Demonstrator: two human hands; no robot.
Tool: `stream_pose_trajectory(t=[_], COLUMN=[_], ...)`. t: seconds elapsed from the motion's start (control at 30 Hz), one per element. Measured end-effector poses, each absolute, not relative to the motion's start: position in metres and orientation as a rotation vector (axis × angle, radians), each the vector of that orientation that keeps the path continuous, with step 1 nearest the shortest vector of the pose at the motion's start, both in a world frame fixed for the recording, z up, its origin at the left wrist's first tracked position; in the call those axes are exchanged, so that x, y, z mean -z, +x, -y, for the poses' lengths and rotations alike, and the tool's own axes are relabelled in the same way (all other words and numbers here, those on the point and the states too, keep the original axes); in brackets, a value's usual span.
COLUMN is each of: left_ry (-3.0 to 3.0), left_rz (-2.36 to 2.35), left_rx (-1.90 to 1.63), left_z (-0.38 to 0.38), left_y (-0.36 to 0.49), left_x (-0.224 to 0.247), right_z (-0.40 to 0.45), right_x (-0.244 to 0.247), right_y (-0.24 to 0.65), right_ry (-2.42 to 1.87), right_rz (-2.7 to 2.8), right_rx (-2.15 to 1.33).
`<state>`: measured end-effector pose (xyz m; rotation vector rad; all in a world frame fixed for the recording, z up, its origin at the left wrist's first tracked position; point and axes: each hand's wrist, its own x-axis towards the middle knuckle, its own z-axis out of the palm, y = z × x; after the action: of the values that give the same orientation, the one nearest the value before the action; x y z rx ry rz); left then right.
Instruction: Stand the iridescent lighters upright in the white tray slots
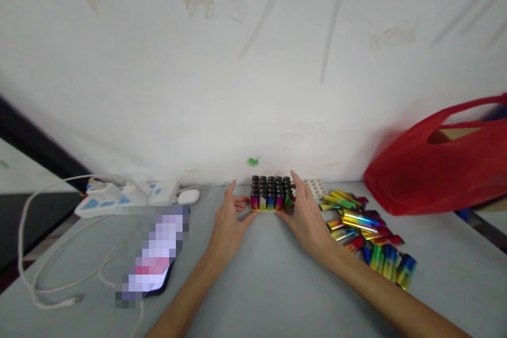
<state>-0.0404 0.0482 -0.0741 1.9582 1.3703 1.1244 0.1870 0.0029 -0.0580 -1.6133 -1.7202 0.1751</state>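
Observation:
Several cigarette lighters (271,195) with black tops and shiny coloured bodies stand upright in tight rows by the wall. My left hand (233,216) is at the left side of this block, its thumb at the front bottom corner and its fingers curled by the side. Against the right side rests my right hand (303,216), thumb at the front corner and index finger raised. Together both hands grip the block between them. A thin pale edge shows under the front row; the rest of its base is hidden. Partly behind my right hand is a white tray with holes (317,188).
Loose shiny lighters (362,222) lie piled right of my right hand. A red bag (439,163) stands at the right. At the left are a phone (158,253), a power strip (127,198), a white plug-like case (188,197) and looping white cables (59,290). The wall (253,90) bounds the grey table (253,285).

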Motion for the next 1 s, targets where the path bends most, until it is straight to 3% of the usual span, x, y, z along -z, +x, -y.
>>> stream_pose_trajectory(t=[0.5, 0.73, 1.0], left_ry=[2.009, 2.000, 2.009], left_rz=[-1.444, -1.502, -1.467], left_rx=[-1.077, -1.068, -1.050], left_z=[-0.077, -0.062, -0.026], left_y=[-0.028, -0.031, -0.027], left_x=[0.057, 0.050, 0.057], right_z=[-0.036, -0.008, -0.002], right_x=[0.044, 0.025, 0.026], right_y=[0.179, 0.205, 0.237], right_ry=[-1.654, -1.836, -1.903], right_rz=[1.724, 1.861, 2.091], right_rx=[-0.141, 0.141, 0.214])
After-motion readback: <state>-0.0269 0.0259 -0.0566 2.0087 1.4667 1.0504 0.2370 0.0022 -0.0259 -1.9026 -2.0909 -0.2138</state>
